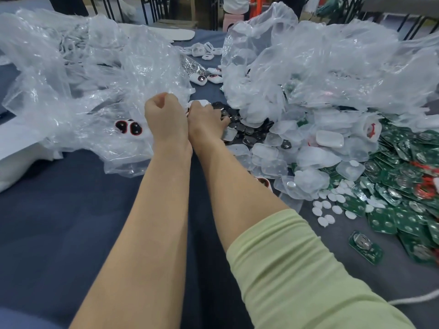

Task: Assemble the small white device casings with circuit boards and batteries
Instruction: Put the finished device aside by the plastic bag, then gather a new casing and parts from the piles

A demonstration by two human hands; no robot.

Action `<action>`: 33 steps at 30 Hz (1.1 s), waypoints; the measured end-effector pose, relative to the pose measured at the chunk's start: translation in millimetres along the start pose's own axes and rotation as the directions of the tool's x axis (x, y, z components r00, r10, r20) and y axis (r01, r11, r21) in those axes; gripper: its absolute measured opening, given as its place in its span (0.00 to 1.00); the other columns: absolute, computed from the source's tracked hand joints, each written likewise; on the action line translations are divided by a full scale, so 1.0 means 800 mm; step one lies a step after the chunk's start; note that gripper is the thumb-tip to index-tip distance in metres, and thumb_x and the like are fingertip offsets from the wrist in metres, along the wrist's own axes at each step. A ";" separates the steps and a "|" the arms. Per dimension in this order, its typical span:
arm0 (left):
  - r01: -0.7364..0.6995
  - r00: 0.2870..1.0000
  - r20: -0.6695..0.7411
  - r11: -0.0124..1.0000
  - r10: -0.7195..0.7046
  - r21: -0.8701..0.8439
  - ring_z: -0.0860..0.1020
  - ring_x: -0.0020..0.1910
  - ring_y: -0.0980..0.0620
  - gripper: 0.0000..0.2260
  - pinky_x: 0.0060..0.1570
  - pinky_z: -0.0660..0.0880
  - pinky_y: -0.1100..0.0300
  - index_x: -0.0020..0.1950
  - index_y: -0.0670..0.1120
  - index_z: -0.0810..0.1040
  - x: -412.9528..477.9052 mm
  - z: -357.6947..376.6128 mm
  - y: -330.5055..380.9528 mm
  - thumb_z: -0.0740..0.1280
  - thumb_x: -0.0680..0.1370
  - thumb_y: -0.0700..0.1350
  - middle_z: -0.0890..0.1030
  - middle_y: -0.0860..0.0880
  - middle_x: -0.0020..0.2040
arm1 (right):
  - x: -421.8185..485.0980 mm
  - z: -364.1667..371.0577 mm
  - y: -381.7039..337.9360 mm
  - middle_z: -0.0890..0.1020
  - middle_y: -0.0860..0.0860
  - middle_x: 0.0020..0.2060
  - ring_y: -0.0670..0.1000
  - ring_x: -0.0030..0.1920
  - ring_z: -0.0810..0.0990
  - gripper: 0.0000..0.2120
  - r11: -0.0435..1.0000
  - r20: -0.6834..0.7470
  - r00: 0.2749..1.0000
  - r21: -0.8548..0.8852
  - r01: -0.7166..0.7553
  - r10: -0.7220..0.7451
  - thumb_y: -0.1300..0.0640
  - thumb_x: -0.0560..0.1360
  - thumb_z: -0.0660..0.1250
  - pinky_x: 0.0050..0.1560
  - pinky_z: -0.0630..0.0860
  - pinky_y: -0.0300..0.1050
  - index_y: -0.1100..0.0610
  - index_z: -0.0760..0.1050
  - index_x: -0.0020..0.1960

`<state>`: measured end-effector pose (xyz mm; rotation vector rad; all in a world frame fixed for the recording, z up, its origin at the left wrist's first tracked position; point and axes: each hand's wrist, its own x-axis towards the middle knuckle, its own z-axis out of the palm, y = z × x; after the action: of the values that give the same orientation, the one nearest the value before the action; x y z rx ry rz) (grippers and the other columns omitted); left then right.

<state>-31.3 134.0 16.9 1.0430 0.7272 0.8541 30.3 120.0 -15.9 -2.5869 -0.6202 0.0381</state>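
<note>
Head view: the left hand (164, 110) is balled into a fist, its contents hidden. Pressed beside it, the right hand (206, 118) dips its fingertips (225, 120) into the coin batteries (249, 131) heaped mid-table (71, 210); I cannot tell whether it has pinched one. The batteries lie just right of both hands, nearest the right. Casings (308, 153) and circuit boards (403, 210) spread toward the right edge.

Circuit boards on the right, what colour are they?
The circuit boards are green, shown best in the head view.

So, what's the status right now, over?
Left hand fisted, contents hidden. Right hand on battery pile. Plastic bags crowd both sides.
</note>
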 end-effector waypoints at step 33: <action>0.368 0.581 0.629 0.856 -0.517 0.363 0.81 0.44 0.47 0.01 0.38 0.81 0.59 0.49 0.41 0.74 -0.245 0.179 -0.100 0.63 0.80 0.37 0.80 0.43 0.46 | -0.181 -0.217 0.360 0.75 0.56 0.62 0.59 0.63 0.73 0.16 0.696 -0.349 0.631 0.098 -0.711 0.693 0.62 0.74 0.62 0.64 0.68 0.53 0.58 0.74 0.61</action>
<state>13.6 -117.4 12.1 1.1790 0.3630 -0.1100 44.9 -245.7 -5.0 -2.6131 0.5679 -0.2006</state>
